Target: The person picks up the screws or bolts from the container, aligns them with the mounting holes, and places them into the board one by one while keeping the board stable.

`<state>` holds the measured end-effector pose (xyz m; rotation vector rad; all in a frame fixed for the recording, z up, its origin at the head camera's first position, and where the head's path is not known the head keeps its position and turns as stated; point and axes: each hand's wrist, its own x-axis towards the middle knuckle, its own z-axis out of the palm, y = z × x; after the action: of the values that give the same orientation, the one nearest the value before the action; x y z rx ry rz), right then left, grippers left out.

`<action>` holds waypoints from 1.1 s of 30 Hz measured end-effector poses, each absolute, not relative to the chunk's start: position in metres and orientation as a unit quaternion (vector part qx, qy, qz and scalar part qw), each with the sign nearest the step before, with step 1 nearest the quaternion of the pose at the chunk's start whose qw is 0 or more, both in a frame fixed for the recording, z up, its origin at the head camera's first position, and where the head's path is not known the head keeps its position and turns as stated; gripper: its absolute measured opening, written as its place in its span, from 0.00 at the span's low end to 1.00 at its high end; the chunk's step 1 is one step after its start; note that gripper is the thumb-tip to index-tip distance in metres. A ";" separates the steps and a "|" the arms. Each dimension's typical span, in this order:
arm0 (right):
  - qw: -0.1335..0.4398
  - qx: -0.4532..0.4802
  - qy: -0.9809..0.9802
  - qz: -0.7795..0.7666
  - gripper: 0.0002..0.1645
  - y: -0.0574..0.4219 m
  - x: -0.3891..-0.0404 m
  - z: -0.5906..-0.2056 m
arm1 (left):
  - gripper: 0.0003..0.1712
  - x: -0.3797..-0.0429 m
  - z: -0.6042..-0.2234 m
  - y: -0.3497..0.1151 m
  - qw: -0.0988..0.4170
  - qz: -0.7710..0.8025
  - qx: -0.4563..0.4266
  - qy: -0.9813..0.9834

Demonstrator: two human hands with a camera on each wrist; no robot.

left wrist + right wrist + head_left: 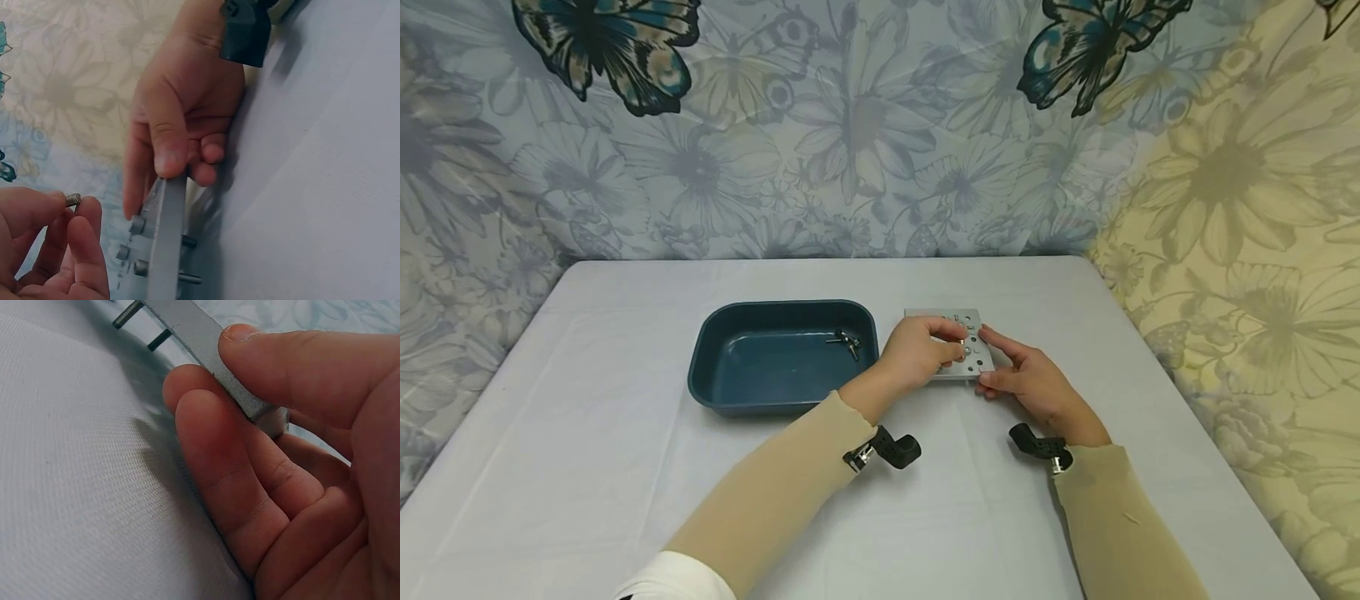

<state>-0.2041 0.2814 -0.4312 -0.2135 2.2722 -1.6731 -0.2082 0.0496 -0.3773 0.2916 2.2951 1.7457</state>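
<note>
A silver metal plate (977, 362) with rows of holes is at the right of the table, with several bolts standing in it. In the left wrist view, bolt heads (138, 224) show on one face and shanks (190, 277) stick out of the other. My right hand (1037, 383) grips the plate's right end, thumb on the near edge and other fingers around and under it. Over the plate, my left hand (917, 354) pinches a small threaded screw (73, 199) between thumb and fingertip, apart from the plate.
Just left of the plate stands a dark blue tray (722, 317), with a few small metal screws (848, 342) in its right side. A white cloth (587, 433) covers the table. Patterned fabric (865, 167) hangs behind and at the sides.
</note>
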 end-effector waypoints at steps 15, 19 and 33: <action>0.156 -0.080 0.787 -0.592 0.50 0.280 -0.204 -0.430 | 0.08 -0.214 -0.394 0.063 0.076 0.519 0.143 0.839; 0.154 -0.082 0.789 -0.589 0.49 0.281 -0.203 -0.432 | 0.07 -0.215 -0.398 0.065 0.065 0.500 0.155 0.850; 0.156 -0.091 0.792 -0.583 0.49 0.283 -0.205 -0.433 | 0.07 -0.215 -0.400 0.071 0.038 0.444 0.209 0.871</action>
<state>-0.2050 0.2834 -0.4331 -0.2612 2.2670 -1.6707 -0.2147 0.0705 -0.3998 0.6406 2.6714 1.3617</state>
